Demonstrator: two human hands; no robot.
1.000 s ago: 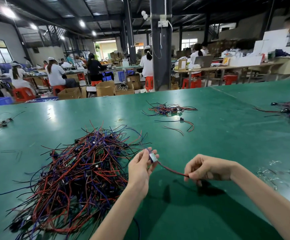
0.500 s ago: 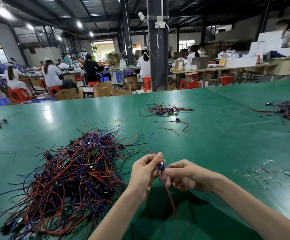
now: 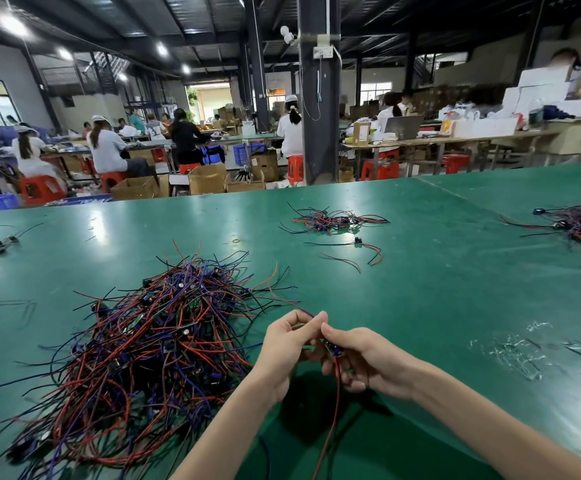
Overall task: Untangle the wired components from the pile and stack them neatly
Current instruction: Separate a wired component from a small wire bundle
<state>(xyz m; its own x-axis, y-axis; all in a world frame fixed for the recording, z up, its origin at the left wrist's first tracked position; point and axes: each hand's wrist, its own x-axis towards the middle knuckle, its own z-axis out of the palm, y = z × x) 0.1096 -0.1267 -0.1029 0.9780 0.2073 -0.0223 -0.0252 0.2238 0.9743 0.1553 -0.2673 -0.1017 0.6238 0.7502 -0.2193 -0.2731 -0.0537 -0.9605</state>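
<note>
Both hands now together — left hand, right hand — one wired component.

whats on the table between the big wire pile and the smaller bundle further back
Mostly bare green mat in the head view: between the big pile and the smaller bundle lies only a small yellowish ring.

wire piles: 4 (one big) | hands: 2

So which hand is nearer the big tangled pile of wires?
Left. The left hand hovers just off the big pile's right edge, while the right hand sits farther right, beyond the left, pinching the small wired component.
</note>
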